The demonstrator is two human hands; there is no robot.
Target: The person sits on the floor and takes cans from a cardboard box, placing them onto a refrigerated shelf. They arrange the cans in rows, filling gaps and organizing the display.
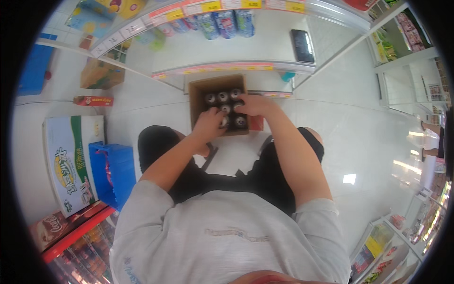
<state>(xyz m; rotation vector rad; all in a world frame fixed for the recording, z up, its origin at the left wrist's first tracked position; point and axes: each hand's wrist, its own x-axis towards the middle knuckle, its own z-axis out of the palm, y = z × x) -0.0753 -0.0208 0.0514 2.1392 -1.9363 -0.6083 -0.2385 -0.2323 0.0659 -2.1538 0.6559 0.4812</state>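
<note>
An opened cardboard box (193, 103) stands on the floor between my knees, with several upright drink cans (222, 96) inside, their metal tops facing up. My left hand (210, 123) reaches in over the box's near left side, fingers and thumb around a can (224, 123) in the near part. From the right edge my right hand (254, 105) comes in, its fingers and thumb about another can (238, 106) on the right side. The lower parts of both cans are hidden by my fingers and the other cans.
Ahead is a white shelf (220, 53) holding several coloured cans (226, 25) and a dark phone (302, 45) at its right. To my left are a blue crate (122, 174) and a large white carton (69, 159). A person's legs (431, 140) show far right.
</note>
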